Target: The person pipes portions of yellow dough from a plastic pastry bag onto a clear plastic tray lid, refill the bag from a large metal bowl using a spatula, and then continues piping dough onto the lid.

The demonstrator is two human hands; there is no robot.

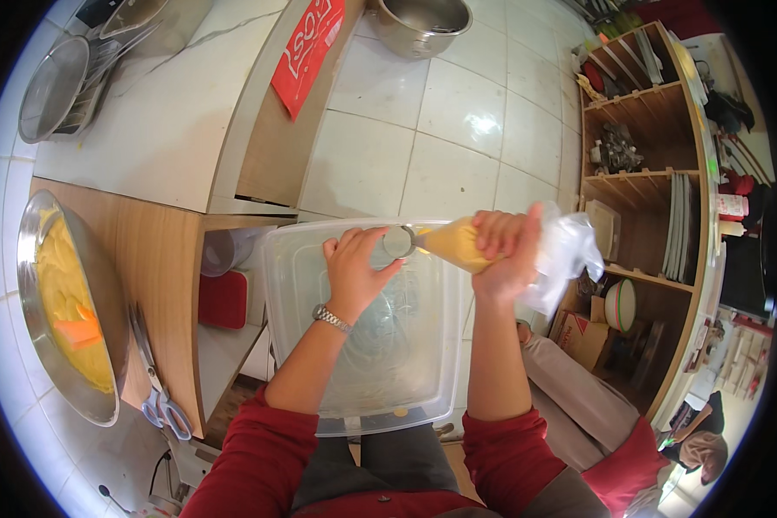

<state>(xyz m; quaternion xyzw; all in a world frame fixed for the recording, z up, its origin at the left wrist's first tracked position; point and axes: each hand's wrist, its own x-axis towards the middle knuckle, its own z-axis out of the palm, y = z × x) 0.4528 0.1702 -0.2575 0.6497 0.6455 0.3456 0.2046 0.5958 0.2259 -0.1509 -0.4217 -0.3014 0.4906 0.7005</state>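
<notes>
While the small round mould [397,243] is pinched by the left hand [356,264] over the clear tub [397,380], the yellow-filled piping bag [456,244] is gripped tight in the right hand [504,255], its long axis running leftward, nozzle [420,242] just beside the mould's rim.

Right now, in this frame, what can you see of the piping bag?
The piping bag is clear, plastic-looking and tapered, with yellow filling in its narrower part. The right hand grips it around the middle; beyond, its crumpled top flares loose and blurred. Its greyish tip points left at a small round cup over the tub; whether they touch is unclear.
</notes>
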